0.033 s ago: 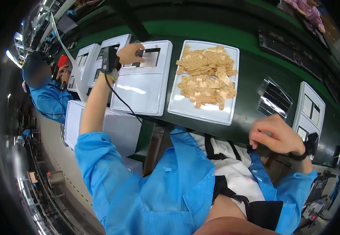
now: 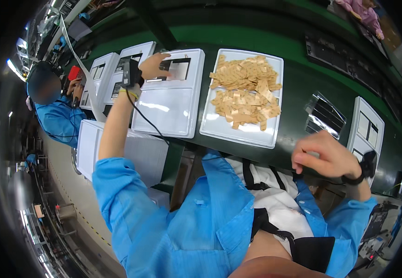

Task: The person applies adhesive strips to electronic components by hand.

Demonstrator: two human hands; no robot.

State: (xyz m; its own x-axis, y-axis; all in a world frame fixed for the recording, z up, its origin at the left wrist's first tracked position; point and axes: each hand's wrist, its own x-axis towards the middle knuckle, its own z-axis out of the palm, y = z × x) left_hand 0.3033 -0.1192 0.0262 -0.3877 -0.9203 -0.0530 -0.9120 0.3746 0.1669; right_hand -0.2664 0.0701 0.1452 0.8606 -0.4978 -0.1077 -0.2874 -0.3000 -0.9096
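Observation:
My left hand point(image 2: 154, 67) reaches over the far end of a white tray point(image 2: 166, 111), fingers spread. They are over or at a flat black-and-silver rectangular part point(image 2: 178, 69); I cannot tell whether they touch it. At the near right edge of the bench, my right hand point(image 2: 323, 155) hovers with loosely curled fingers, and nothing shows in it. Between the hands, a second white tray point(image 2: 238, 134) bears a heap of small tan paper-like strips point(image 2: 245, 74). Beyond my right hand lies a clear plastic piece with dark panels point(image 2: 325, 115).
A white tray with flat parts point(image 2: 372, 120) stands at the far right. More trays point(image 2: 103, 69) line the left, near a co-worker in blue point(image 2: 59, 118). Stacked white trays point(image 2: 143, 155) sit below my left forearm. A black cable point(image 2: 147, 123) hangs from my left wrist.
My right hand has shifted slightly up and to the left. My left hand and forearm have moved a little to the right, still over the same tray.

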